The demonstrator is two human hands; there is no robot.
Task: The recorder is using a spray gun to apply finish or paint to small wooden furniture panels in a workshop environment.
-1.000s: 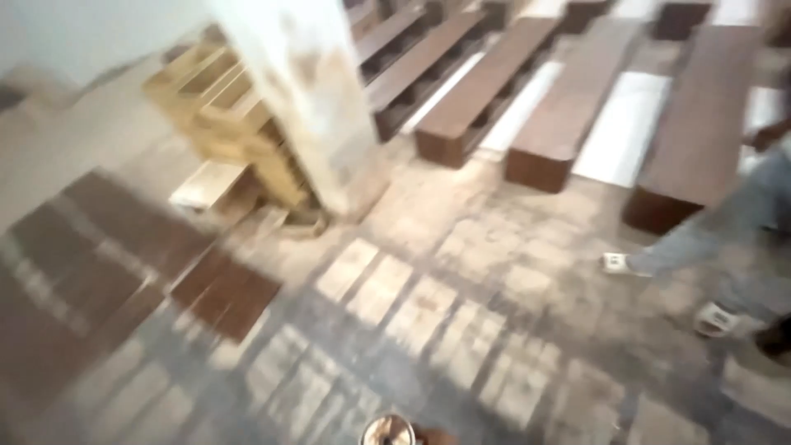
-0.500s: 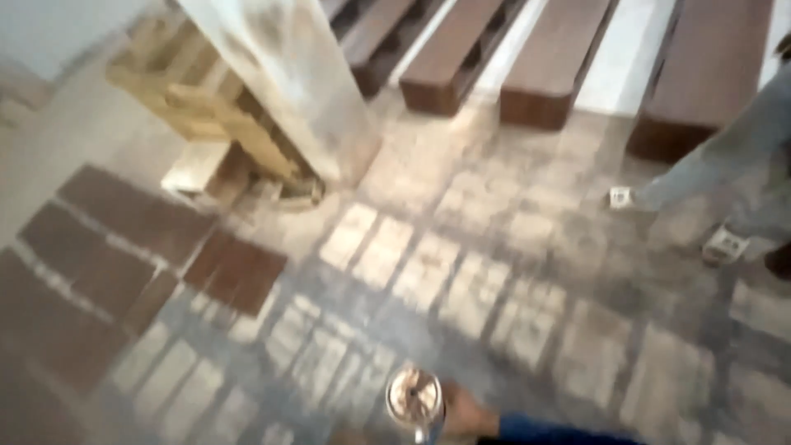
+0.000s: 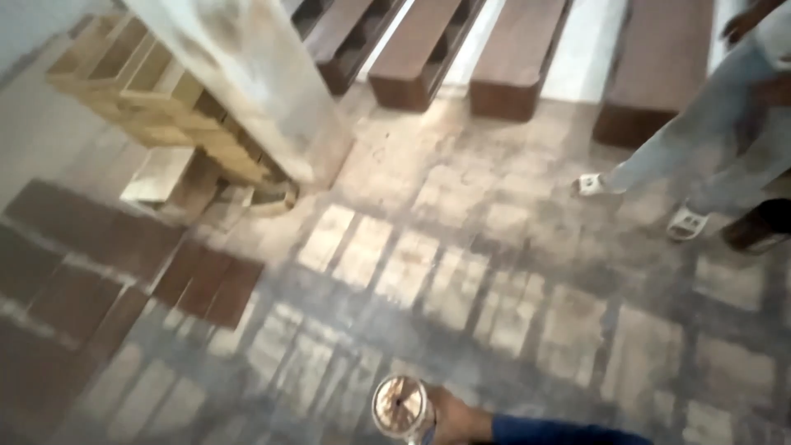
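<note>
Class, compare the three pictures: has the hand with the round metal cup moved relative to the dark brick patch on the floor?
Yes. The hand with the cup has risen into view, away from the bottom edge, toward the dark bricks; the camera moved too.

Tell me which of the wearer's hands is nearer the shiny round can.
Right. The right hand, sleeve entering from the lower right, grips the shiny round can; the left hand is out of view.

A right hand (image 3: 456, 418) in a blue sleeve grips a round metal cup (image 3: 400, 406) above a dusty tiled floor (image 3: 494, 272); another person's sandalled feet (image 3: 634, 202) stand nearby.
</note>
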